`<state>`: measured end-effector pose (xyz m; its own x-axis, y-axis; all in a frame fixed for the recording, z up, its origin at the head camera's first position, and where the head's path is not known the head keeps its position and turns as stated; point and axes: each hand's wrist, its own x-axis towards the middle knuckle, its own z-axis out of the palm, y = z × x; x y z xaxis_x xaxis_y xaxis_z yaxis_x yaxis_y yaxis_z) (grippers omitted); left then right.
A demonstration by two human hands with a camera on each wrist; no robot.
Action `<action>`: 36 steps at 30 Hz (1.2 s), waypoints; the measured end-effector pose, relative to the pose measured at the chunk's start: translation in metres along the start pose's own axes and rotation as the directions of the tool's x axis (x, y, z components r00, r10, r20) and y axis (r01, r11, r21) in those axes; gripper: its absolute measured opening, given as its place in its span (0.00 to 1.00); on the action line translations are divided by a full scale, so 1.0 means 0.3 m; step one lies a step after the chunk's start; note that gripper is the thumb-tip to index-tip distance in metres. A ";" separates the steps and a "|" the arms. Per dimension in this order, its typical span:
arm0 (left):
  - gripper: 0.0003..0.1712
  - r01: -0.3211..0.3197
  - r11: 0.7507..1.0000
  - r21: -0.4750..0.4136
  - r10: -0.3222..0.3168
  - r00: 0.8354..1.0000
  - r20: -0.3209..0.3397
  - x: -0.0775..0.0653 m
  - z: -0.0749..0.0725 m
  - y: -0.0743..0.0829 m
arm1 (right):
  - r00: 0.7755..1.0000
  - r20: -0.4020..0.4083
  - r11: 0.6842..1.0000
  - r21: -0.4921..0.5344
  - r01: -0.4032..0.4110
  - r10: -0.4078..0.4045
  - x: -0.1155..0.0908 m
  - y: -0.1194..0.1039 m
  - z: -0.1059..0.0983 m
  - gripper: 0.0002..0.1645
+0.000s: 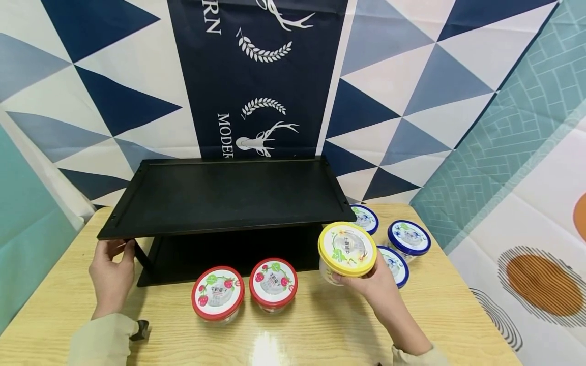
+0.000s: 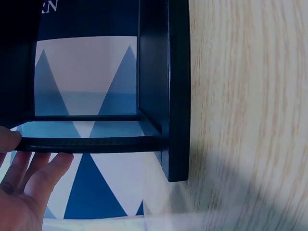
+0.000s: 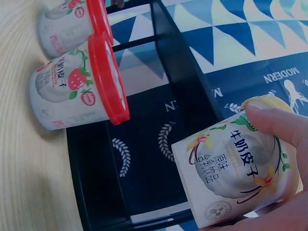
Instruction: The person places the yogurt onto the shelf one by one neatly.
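Observation:
My left hand (image 1: 110, 279) grips the left front post (image 2: 91, 144) of a two-tier black shelf (image 1: 229, 195), just under its top board. The left wrist view has thumb and fingers on opposite sides of that post. At the shelf's right front corner, my right hand (image 1: 377, 284) holds a yogurt cup with a yellow lid (image 1: 341, 249). Its printed side (image 3: 236, 163) faces the right wrist camera, thumb by the lid rim. In front of the shelf stand two red-lidded cups (image 1: 218, 294), side by side on the table.
Beside the shelf's right end, three blue-lidded cups (image 1: 409, 237) stand on the wooden table (image 1: 320, 335), one partly behind my right hand. A patterned cloth (image 1: 261, 76) hangs right behind the shelf. The shelf's lower board (image 1: 192, 276) lies close behind the red-lidded cups.

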<state>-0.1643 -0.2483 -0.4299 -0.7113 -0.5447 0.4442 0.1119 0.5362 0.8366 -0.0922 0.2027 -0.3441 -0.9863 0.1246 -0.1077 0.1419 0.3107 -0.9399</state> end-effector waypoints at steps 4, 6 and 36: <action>0.14 0.000 1.000 -0.001 0.000 1.000 0.000 0.004 0.002 -0.001 | 1.000 0.003 1.000 -0.002 0.011 -0.011 0.003 -0.012 -0.004 0.54; 0.14 -0.001 1.000 -0.005 0.001 1.000 0.000 0.007 0.001 -0.002 | 1.000 0.004 1.000 -0.003 0.006 -0.006 0.005 -0.017 -0.005 0.54; 0.15 0.022 0.999 0.024 -0.022 1.000 0.018 0.002 -0.005 0.002 | 0.994 0.050 0.995 0.020 0.095 -0.096 0.007 -0.099 -0.014 0.51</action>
<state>-0.1636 -0.2493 -0.4286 -0.7257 -0.5449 0.4201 0.0802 0.5394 0.8382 -0.0982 0.1975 -0.3150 -0.9983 0.0466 -0.0336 0.0461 0.3024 -0.9521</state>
